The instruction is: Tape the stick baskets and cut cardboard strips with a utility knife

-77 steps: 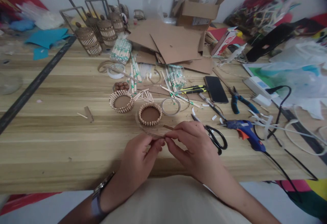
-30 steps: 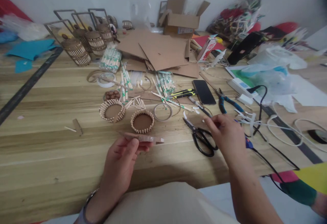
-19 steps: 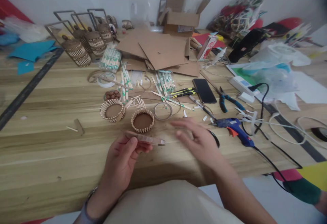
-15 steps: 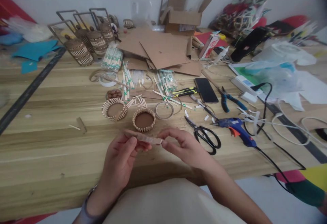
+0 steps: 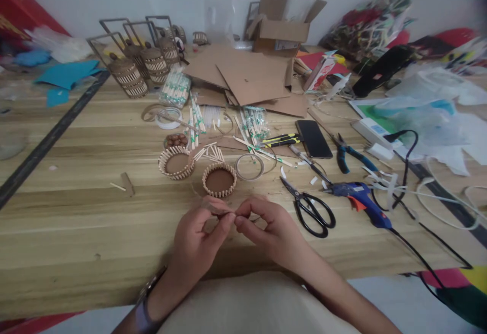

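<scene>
Close to the table's front edge, my left hand [image 5: 195, 237] is closed in a pinch on a thin brown strip [image 5: 217, 209]. My right hand [image 5: 277, 228] pinches the strip's other end, its thumb and fingertips almost meeting those of the left. The fingers cover most of the strip, so its material is unclear. Just beyond the hands stands a round brown base [image 5: 219, 180] ringed with short upright wooden sticks. A second stick-ringed base [image 5: 176, 163] is at its left. Black-handled scissors [image 5: 312, 209] lie open to the right of my right hand.
A blue glue gun [image 5: 357, 197], pliers [image 5: 352, 154] and a phone [image 5: 314, 139] lie at right. Tape rolls [image 5: 249, 177], loose sticks and bagged sticks [image 5: 175, 88] spread across the middle. Cardboard sheets [image 5: 251, 77] and small finished stick-covered barrels [image 5: 131, 81] stand farther back.
My hands have drawn together at the fingertips, hiding more of the strip that stretched between them. The view has shifted slightly, so the table's contents appear farther right.
</scene>
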Tool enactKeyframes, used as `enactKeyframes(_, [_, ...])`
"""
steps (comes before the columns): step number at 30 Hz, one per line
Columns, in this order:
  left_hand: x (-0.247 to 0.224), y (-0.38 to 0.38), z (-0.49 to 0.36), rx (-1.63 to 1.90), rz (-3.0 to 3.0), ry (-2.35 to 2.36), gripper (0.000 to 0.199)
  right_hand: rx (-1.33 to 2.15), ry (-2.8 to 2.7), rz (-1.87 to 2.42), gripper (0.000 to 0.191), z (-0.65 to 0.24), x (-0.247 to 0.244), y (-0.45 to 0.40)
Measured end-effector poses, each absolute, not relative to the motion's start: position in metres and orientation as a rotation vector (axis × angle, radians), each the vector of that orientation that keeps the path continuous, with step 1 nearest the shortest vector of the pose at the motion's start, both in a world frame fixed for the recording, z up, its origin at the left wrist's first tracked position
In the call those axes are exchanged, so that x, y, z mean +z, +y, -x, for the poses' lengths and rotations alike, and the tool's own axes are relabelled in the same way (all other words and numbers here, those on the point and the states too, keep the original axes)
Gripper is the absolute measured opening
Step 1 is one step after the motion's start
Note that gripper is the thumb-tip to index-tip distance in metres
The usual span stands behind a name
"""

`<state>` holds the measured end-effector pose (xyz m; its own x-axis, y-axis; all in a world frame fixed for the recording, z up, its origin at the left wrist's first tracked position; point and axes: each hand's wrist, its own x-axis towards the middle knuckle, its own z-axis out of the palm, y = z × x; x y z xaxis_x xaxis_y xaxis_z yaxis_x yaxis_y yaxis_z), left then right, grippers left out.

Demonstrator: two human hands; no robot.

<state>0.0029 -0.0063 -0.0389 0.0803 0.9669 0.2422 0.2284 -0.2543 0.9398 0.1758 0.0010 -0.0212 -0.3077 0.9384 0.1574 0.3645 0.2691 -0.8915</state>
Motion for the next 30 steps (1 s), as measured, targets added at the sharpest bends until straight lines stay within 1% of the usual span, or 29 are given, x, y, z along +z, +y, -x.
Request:
enactKeyframes(5, [-0.038,-0.008,-0.001,1.213,-1.603,1.285,0.012,0.819,-1.905,1.173,0.018,-0.178,-0.025,0.0])
enactKeyframes(9, [-0.036,-0.009,0.0,1.201,-1.533,1.344,0.013,0.841,-1.911,1.193,0.017,-0.181,-0.024,0.001])
enactKeyframes(15, [-0.04,-0.01,0.002,1.085,-1.438,1.407,0.022,0.85,-1.88,1.216,0.017,-0.183,-0.02,0.0])
enactKeyframes(18, [-0.043,-0.01,0.002,1.039,-1.438,1.404,0.023,0.85,-1.898,1.224,0.018,-0.184,-0.02,0.0])
enactKeyframes(22, [-0.041,-0.009,-0.001,1.07,-1.408,1.413,0.021,0.819,-1.953,1.212,0.017,-0.185,-0.023,0.001])
enactKeyframes(25, [-0.038,-0.008,-0.002,1.115,-1.361,1.469,0.022,0.619,-1.934,1.189,0.006,-0.183,-0.023,0.001])
enactKeyframes(27, [-0.036,-0.007,-0.003,1.12,-1.348,1.536,0.023,0.371,-1.913,1.152,0.011,-0.179,-0.021,0.0])
enactKeyframes(30, [-0.034,-0.008,-0.005,1.098,-1.372,1.564,0.023,0.077,-1.967,1.145,0.011,-0.172,-0.016,0.0])
